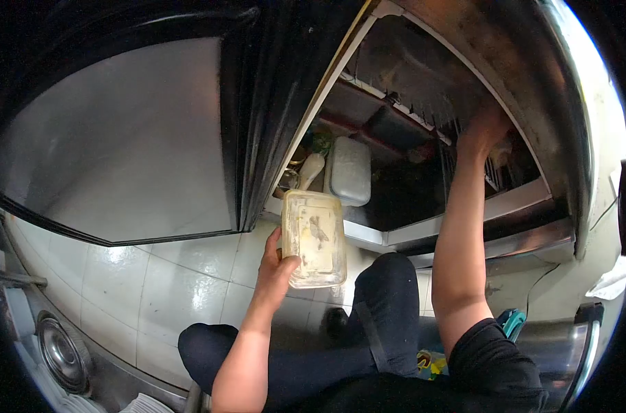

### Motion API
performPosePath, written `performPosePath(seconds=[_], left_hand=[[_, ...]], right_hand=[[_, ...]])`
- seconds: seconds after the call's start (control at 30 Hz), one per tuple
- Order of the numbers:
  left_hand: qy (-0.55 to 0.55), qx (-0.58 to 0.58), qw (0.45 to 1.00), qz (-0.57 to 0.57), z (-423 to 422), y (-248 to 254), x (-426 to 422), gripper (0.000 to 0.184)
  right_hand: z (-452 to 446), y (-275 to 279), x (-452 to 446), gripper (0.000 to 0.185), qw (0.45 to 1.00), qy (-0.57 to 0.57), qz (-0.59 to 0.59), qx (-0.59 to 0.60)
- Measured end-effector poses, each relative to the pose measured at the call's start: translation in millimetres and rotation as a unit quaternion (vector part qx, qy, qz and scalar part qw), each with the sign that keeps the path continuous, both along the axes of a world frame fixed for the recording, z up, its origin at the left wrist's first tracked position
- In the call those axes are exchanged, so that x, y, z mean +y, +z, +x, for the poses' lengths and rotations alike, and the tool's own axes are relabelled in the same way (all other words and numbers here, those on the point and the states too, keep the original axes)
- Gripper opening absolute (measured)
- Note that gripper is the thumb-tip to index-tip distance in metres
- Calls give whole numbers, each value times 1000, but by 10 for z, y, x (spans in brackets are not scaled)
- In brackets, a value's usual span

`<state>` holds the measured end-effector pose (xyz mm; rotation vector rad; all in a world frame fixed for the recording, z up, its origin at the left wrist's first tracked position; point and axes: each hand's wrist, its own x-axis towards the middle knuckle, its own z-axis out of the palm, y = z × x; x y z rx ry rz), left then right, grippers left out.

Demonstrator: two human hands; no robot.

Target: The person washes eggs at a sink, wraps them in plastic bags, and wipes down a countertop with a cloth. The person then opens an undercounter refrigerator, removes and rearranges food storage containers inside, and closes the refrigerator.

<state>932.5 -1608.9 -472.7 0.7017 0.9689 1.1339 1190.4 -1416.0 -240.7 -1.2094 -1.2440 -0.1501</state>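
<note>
My left hand is closed on the near left side of a rectangular plastic food container. The container is see-through with a yellowish rim, and something pale with a dark patch shows in it. It is held up in front of the open fridge cabinet. My right hand reaches deep into the cabinet on the right, near a wire rack. Its fingers are lost in shadow, so their grip cannot be made out. Inside, a second container with a whitish lid stands just beyond the held one.
The cabinet door stands wide on the left. A white bottle-like item and some greens sit inside by the left edge. A steel counter with a round lid-like piece is at lower left, over white floor tiles.
</note>
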Motion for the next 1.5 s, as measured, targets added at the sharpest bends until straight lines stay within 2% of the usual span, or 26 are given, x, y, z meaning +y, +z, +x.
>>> performPosePath(seconds=[0.1, 0.17, 0.2, 0.23, 0.33, 0.37, 0.43, 0.5, 0.6, 0.7, 0.8, 0.9, 0.97, 1.07, 1.13, 1.27, 1.33, 1.4, 1.5], left_hand=[[-4, 6, 1000, 6, 6, -2, 0, 77], [-6, 11, 1000, 2, 0, 40, -1, 77], [-2, 12, 1000, 12, -1, 24, -5, 76], [5, 11, 1000, 22, 4, -3, -4, 76], [1, 10, 1000, 10, 6, -8, 5, 75], [-3, 10, 1000, 2, 7, -15, 13, 75], [0, 10, 1000, 22, 18, -100, 17, 75], [4, 12, 999, 31, 25, -128, 31, 76], [-1, 13, 1000, 18, -5, -73, 29, 76], [-5, 10, 1000, 1, 7, -45, 40, 77], [-4, -3, 1000, 4, -10, -61, 37, 77], [-9, -28, 1000, 0, -6, -67, 46, 79], [-9, -15, 1000, -11, -12, -55, 42, 81], [-45, -86, 995, -15, -7, -265, -21, 87], [-73, -136, 984, 85, -108, 358, -93, 94], [-55, -211, 972, 92, -182, 1521, -7, 92], [-51, -142, 973, 176, -167, 1796, 191, 83], [-6, -117, 973, 200, -52, 1963, 373, 46], [-8, -76, 981, 177, 81, 2058, 818, 42]], right_hand=[[16, -50, -38, 65, 986, -57, 18, -153], [5, 0, 27, 63, 955, -123, 42, -266], [38, 16, 78, 61, 896, -251, 43, -365], [141, 64, 154, 60, 809, -367, 46, -456], [859, 9, 342, 51, 796, -343, -82, -492], [819, 17, 343, 50, 760, -372, -122, -519], [533, 53, 205, 47, 811, -295, -123, -489], [-46, 29, -129, 46, 933, -66, -47, -350], [-268, -131, -89, 44, 931, 70, -29, -356], [-421, -38, -12, 46, 921, -7, -142, -362], [-184, 39, -95, 39, 885, -68, -130, -441], [-37, -80, -348, 31, 944, 26, -14, -330], [4, -166, -453, 26, 954, 62, 30, -291], [72, -303, -533, 21, 963, 82, 68, -249], [171, -395, -598, 19, 972, 71, 81, -208], [312, -456, -844, 17, 986, 28, 99, -129], [426, -454, -979, 17, 988, 9, 113, -109], [526, -465, -1087, 17, 987, 3, 130, -96], [666, -482, -1245, 17, 988, 63, 135, -50]])
